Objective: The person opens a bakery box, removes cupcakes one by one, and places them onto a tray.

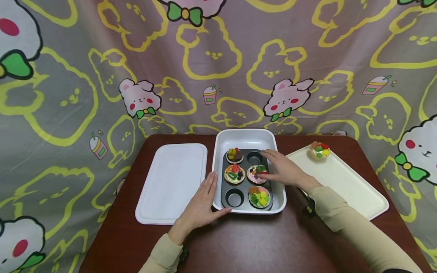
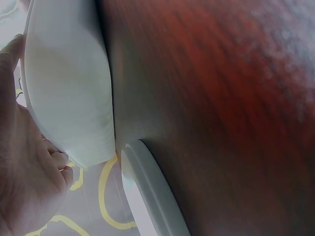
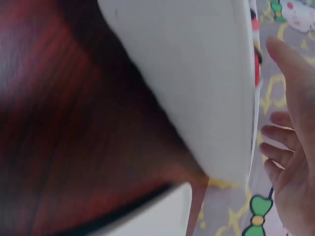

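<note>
A dark muffin tin (image 1: 246,152) lies inside a deep white tray (image 1: 246,137). Several of its cups hold toy fruit tarts: a strawberry-kiwi tart (image 1: 234,174), a pink-cream tart (image 1: 254,173), a chocolate-and-fruit tart (image 1: 235,155) and a tart with yellow cubes (image 1: 259,197). Its back-right cup (image 1: 254,157) and front-left cup (image 1: 234,197) hold nothing. My left hand (image 1: 203,203) rests at the tray's left rim, fingers straight, thumb along the front edge. Over the right rim reaches my right hand (image 1: 286,169), fingers extended and thumb apart, its thumb tip overlapping the pink-cream tart.
On the left lies a flat white board (image 1: 170,185). To the right is a cream tray (image 1: 345,182) with another fruit tart (image 1: 319,151) near its back edge. All stand on a dark wooden table (image 1: 252,242), with a patterned curtain (image 1: 218,76) behind.
</note>
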Available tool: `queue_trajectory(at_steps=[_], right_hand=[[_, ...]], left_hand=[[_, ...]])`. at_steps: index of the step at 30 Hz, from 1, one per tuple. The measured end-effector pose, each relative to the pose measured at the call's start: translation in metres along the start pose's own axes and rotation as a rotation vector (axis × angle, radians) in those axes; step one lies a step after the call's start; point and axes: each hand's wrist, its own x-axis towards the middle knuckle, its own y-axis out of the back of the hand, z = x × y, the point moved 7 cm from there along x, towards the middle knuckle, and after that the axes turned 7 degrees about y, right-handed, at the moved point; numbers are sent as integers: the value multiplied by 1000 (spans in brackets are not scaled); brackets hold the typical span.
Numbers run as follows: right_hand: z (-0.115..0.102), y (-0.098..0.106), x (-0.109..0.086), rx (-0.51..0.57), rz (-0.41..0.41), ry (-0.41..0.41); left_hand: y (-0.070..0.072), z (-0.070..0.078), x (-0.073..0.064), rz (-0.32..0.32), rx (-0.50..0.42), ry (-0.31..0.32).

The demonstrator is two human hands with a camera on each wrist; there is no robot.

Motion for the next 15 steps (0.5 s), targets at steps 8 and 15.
queue_trajectory(at_steps=[8,15], right_hand=[[-13,-14,4,-17,-53,43],[-10,-24,7,-1,-113,32]], left_hand=[[-2,-1,0,-11,10,3],[-1,-1,0,-4,8,4]])
